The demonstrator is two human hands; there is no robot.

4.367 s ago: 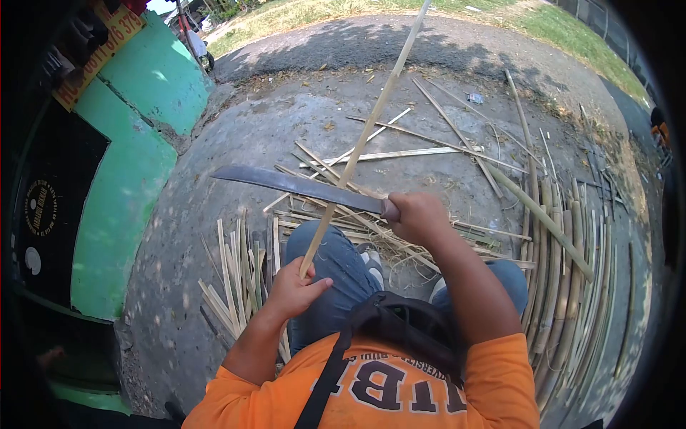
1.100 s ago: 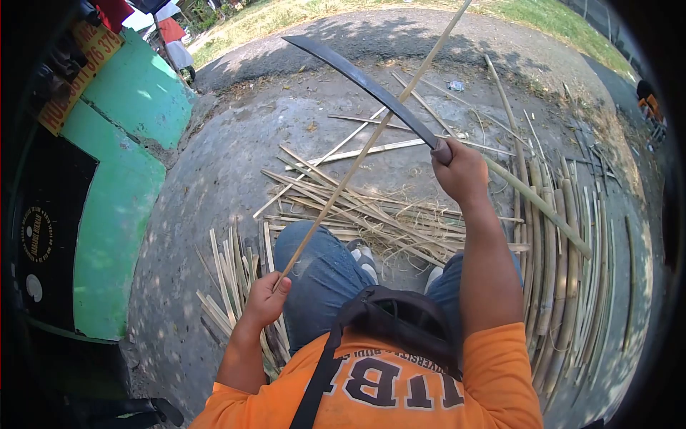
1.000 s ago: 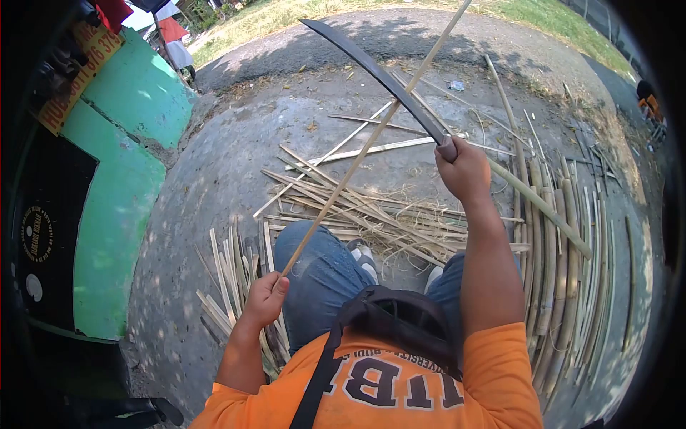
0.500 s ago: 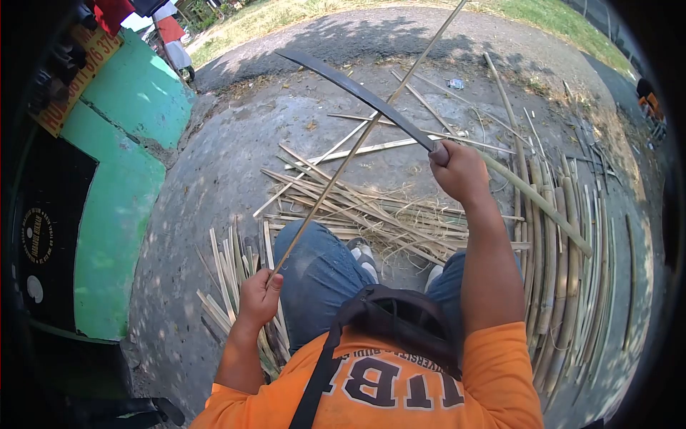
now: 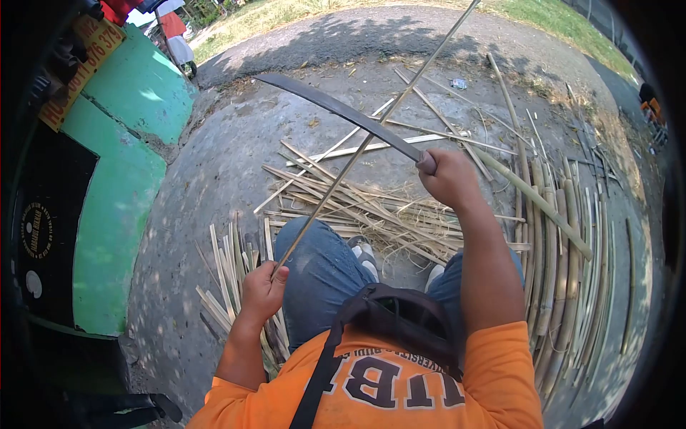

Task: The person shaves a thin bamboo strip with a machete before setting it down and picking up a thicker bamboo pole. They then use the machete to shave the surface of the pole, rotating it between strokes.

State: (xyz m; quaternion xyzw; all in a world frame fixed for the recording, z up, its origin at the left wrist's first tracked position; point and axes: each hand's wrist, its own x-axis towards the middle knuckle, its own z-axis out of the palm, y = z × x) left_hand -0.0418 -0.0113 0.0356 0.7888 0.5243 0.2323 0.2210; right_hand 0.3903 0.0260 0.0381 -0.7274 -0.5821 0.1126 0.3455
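Observation:
A long thin bamboo strip slants from lower left to upper right across the head view. My left hand is closed round its near end, beside my left knee. In my right hand is the handle of a machete, a long dark blade with a slight curve. The blade points to the upper left and crosses the strip partway along it. Beneath, a loose pile of split bamboo strips with fine shavings lies on the concrete in front of my feet.
Bamboo poles lie lengthwise on my right, one of them set aslant on top. More split strips rest by my left leg. A green wall stands at the left. Beyond the concrete runs a road with grass behind.
My right hand has moved a little left and down toward me, bringing the machete along the strip closer to my left hand. The left hand keeps its hold, nearly still.

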